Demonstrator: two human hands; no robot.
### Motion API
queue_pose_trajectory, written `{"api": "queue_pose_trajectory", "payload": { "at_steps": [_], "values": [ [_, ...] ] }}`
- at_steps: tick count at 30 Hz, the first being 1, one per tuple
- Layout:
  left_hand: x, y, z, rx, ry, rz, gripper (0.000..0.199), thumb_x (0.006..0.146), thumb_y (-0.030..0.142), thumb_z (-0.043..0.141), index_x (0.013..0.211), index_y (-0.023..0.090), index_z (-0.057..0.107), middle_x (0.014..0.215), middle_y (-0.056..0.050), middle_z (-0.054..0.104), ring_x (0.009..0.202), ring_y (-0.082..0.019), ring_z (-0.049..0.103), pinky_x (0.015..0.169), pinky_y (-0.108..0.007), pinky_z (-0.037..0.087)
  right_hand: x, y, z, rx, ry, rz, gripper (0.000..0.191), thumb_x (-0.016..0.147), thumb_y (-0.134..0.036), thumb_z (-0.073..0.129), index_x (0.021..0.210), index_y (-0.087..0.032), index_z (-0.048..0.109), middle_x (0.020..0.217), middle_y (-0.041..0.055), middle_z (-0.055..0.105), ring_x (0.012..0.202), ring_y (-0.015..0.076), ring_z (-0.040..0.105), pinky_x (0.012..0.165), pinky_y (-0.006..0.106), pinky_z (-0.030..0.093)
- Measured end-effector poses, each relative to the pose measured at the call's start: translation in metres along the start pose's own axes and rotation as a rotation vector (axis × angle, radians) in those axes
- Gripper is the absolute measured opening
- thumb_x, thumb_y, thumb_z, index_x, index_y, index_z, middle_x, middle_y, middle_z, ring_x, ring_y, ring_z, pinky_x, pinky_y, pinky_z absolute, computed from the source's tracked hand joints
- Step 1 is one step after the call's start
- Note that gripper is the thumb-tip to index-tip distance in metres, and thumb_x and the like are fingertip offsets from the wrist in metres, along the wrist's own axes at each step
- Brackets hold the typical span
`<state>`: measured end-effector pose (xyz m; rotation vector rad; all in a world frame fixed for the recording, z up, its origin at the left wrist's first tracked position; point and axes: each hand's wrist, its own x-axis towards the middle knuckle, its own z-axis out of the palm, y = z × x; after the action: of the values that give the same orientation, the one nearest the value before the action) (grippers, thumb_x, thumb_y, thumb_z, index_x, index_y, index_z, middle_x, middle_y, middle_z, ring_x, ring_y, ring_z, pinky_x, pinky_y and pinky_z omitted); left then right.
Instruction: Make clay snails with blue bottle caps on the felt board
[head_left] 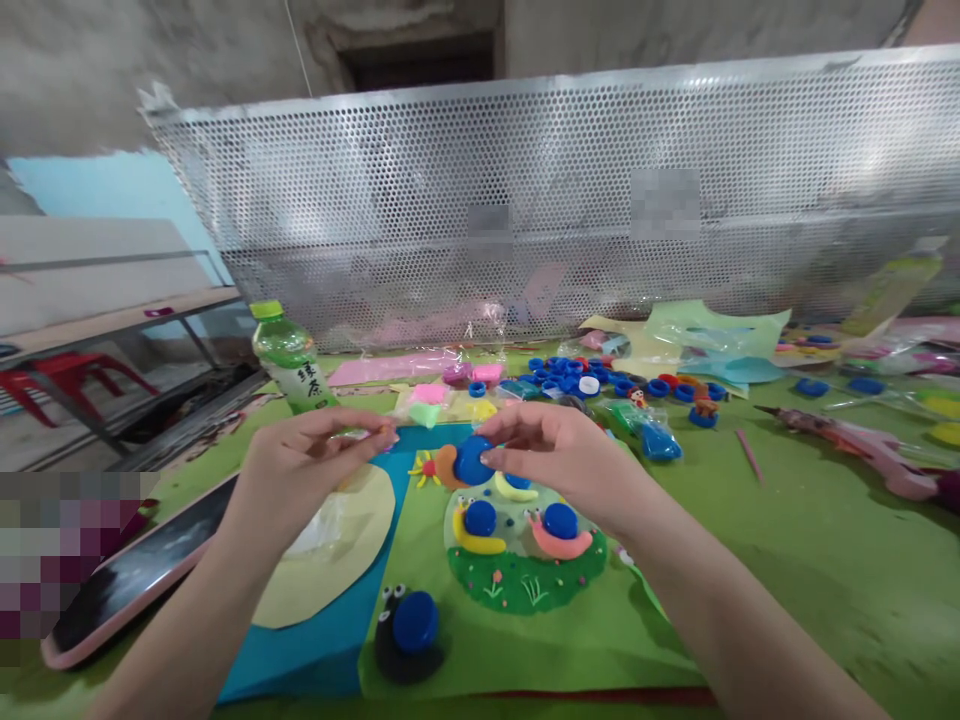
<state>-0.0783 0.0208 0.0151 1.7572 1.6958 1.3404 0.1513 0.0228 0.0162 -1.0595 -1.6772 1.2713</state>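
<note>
My right hand [547, 450] pinches a blue bottle cap [473, 461] that has orange clay and a red-and-yellow clay piece [428, 469] on its left side. Left of it, my left hand [322, 460] has thumb and forefinger pressed together at a tiny piece too small to make out. Below my hands lies a green sheet [405, 540] with a round clay scene [517, 590]. Yellow [480, 545] and pink [566, 545] clay snails with blue cap shells are on the scene. A black clay snail [401, 660] with a blue cap sits at the sheet's lower left.
Behind my left hand stands a green tea bottle [289, 360]; a phone [142, 570] lies at left. Many blue caps [562, 375] and clay packets [660, 440] are at the back. A pink tool [862, 450] lies at right, before a perforated metal panel [420, 200].
</note>
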Motion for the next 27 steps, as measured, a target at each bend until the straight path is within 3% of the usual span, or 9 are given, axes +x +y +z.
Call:
{"api": "queue_pose_trajectory", "payload": {
  "at_steps": [6,9,12,18,23,27],
  "values": [
    [0.004,0.003,-0.004,0.089,-0.056,0.017,0.022,0.066,0.036,0.064,0.084,0.025,0.07,0.081,0.0,0.072,0.072,-0.016,0.065,0.054,-0.021,0.051,0.001,0.0,0.001,0.02,-0.001,-0.016,0.017,0.071,-0.024,0.066,0.086,-0.017,0.062,0.081,0.0025,0.063,0.074,0.0117,0.059,0.066,0.024,0.048],
    [0.005,0.002,-0.003,-0.009,-0.112,0.025,0.014,0.064,0.031,0.066,0.077,0.024,0.069,0.082,0.0,0.072,0.073,-0.016,0.065,0.059,-0.021,0.053,0.0,0.0,0.0,0.014,-0.006,-0.016,0.016,0.072,-0.024,0.066,0.086,-0.017,0.062,0.081,0.0025,0.064,0.073,0.0116,0.059,0.066,0.024,0.048],
    [0.004,0.001,-0.002,-0.094,-0.096,0.054,0.01,0.065,0.027,0.067,0.074,0.022,0.067,0.087,-0.001,0.071,0.077,-0.015,0.065,0.064,-0.022,0.054,-0.001,-0.001,0.0,0.019,-0.005,-0.021,0.015,0.071,-0.023,0.066,0.085,-0.017,0.062,0.08,0.002,0.063,0.073,0.0112,0.058,0.065,0.023,0.047],
    [0.003,-0.005,-0.003,-0.088,-0.024,-0.007,0.017,0.058,0.027,0.073,0.073,0.022,0.067,0.071,0.002,0.071,0.064,-0.013,0.064,0.048,-0.017,0.049,-0.001,-0.001,0.0,0.028,-0.001,-0.024,0.015,0.07,-0.021,0.067,0.084,-0.017,0.062,0.081,0.0016,0.063,0.073,0.0103,0.058,0.065,0.021,0.047],
    [0.005,-0.013,-0.002,-0.105,0.059,0.045,0.039,0.061,0.029,0.071,0.099,0.027,0.065,0.077,0.002,0.071,0.066,-0.012,0.063,0.05,-0.017,0.05,-0.001,-0.001,0.0,0.022,0.001,-0.027,0.014,0.07,-0.02,0.067,0.082,-0.016,0.062,0.078,0.0013,0.063,0.072,0.0101,0.058,0.063,0.021,0.046],
    [0.007,-0.012,0.0,-0.104,0.034,0.072,0.055,0.061,0.033,0.071,0.114,0.029,0.056,0.08,0.001,0.07,0.069,-0.011,0.062,0.051,-0.014,0.05,0.0,-0.001,0.0,0.02,0.0,-0.044,0.013,0.071,-0.019,0.066,0.083,-0.016,0.063,0.078,0.001,0.063,0.072,0.0094,0.058,0.064,0.02,0.046]
  ]
}}
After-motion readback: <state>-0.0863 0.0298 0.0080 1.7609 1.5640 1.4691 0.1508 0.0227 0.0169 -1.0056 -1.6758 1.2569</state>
